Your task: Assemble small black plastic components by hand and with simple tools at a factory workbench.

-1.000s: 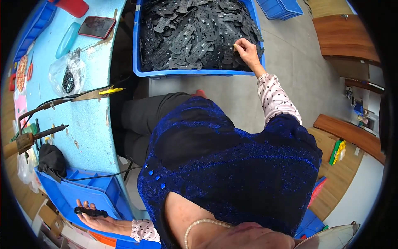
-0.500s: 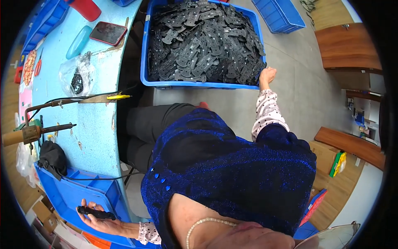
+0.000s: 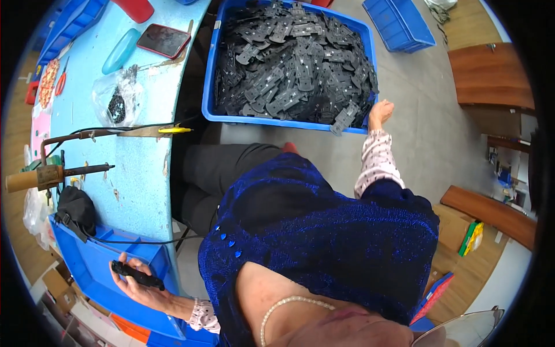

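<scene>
A slim black plastic part [image 3: 139,276] rests in my left hand [image 3: 143,294], fingers curled round it, above a shallow blue tray [image 3: 87,272] at the lower left. My right hand [image 3: 380,113] is closed at the near right corner of a large blue bin [image 3: 277,122], gripping its rim; the fingertips are partly hidden. Flat black plastic parts [image 3: 300,63] fill that bin in a loose heap. One of them [image 3: 345,118] leans out over the near rim, close to my right hand.
On the light-blue table [image 3: 139,179] at left are a phone [image 3: 163,40], a clear plastic bag [image 3: 118,101], a yellow-handled tool [image 3: 174,130], a soldering iron [image 3: 87,169] and a black pouch [image 3: 76,208]. Another blue bin [image 3: 400,24] stands on the floor at the far right.
My left hand has risen a little with the black part. Parts in the large bin have shifted, and one now juts over the near rim. The whole view has moved slightly.
</scene>
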### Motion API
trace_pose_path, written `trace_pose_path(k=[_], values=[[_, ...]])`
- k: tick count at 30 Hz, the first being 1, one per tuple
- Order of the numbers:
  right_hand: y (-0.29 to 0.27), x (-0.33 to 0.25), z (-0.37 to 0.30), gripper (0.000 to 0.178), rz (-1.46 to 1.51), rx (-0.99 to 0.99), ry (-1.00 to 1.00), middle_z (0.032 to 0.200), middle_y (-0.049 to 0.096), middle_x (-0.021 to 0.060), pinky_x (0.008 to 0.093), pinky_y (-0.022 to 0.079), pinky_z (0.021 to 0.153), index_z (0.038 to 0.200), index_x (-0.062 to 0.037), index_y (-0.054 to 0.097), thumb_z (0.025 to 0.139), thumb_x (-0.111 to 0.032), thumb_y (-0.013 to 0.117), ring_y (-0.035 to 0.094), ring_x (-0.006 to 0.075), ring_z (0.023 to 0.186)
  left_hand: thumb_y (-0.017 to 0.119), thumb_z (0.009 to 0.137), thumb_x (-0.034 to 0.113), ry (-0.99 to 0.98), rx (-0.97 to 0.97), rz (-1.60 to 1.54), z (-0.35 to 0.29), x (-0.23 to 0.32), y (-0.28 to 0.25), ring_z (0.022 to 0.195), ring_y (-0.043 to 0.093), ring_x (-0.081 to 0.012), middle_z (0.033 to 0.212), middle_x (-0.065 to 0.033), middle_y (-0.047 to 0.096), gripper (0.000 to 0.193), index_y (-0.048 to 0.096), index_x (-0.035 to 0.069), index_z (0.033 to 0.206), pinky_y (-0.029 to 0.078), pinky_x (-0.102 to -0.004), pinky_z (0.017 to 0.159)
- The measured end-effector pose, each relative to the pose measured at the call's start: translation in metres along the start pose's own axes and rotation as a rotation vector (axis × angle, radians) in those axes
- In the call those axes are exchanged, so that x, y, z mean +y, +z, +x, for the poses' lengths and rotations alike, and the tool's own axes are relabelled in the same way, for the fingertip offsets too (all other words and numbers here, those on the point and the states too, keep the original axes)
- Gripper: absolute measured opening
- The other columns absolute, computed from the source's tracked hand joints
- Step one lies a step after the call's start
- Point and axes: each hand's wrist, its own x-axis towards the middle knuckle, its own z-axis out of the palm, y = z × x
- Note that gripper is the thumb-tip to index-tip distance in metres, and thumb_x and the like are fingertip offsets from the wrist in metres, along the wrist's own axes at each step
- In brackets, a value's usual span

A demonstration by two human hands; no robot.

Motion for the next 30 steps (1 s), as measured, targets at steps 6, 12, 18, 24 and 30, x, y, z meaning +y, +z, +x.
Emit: trace_pose_path(k=[6, 12, 18, 24, 30], values=[[0.0, 0.002, 0.002, 0.02, -0.13, 0.036, 0.149, 0.097, 0.065, 0.0199, 0.0506, 0.046, 0.078, 0.096, -0.0056, 0.058, 0.089, -0.023, 0.054, 0.062, 0.0396, 0.091, 0.057, 0.088, 0.022, -0.01, 0.018, 0.017, 0.011, 0.003, 0.017, 0.081, 0.055, -0.0171, 0.12, -0.0207, 0.053, 0.053, 0.042, -0.002, 0.133, 0.045, -0.0213, 0.054], [0.004, 0.005, 0.006, 0.019, -0.086, 0.017, 0.125, 0.096, 0.065, 0.0198, 0.048, 0.046, 0.078, 0.094, -0.0051, 0.059, 0.089, -0.023, 0.055, 0.061, 0.039, 0.091, 0.059, 0.086, 0.023, 0.043, -0.019, 0.038, 0.008, 0.004, 0.011, 0.081, 0.055, -0.0176, 0.12, -0.0207, 0.053, 0.055, 0.041, -0.002, 0.132, 0.046, -0.0209, 0.055], [-0.028, 0.015, -0.005, 0.019, -0.02, -0.172, -0.177, 0.095, 0.064, 0.0212, 0.0455, 0.046, 0.077, 0.09, -0.003, 0.059, 0.089, -0.022, 0.056, 0.061, 0.038, 0.087, 0.056, 0.087, 0.015, 0.056, -0.031, 0.019, -0.004, 0.01, 0.023, 0.088, 0.056, -0.0186, 0.122, -0.0211, 0.054, 0.048, 0.043, 0.0, 0.131, 0.049, -0.0196, 0.066], [-0.073, -0.023, -0.086, 0.019, -0.066, -0.695, -0.314, 0.084, 0.064, 0.0187, 0.0422, 0.048, 0.072, 0.083, -0.0022, 0.061, 0.083, -0.021, 0.065, 0.062, 0.0342, 0.079, 0.056, 0.087, 0.017, 0.062, -0.149, 0.019, -0.003, -0.003, 0.025, 0.088, 0.056, -0.0185, 0.121, -0.0209, 0.055, 0.05, 0.042, 0.0, 0.132, 0.048, -0.0197, 0.066], [-0.044, -0.024, -0.096, 0.014, -0.217, -0.522, -0.512, 0.074, 0.064, 0.0161, 0.0394, 0.048, 0.068, 0.08, -0.0054, 0.064, 0.081, -0.019, 0.068, 0.062, 0.0293, 0.071, 0.053, 0.089, 0.02, 0.088, -0.134, 0.109, -0.006, -0.007, 0.03, 0.081, 0.053, -0.0181, 0.119, -0.0212, 0.055, 0.053, 0.038, -0.002, 0.135, 0.041, -0.0221, 0.059]])
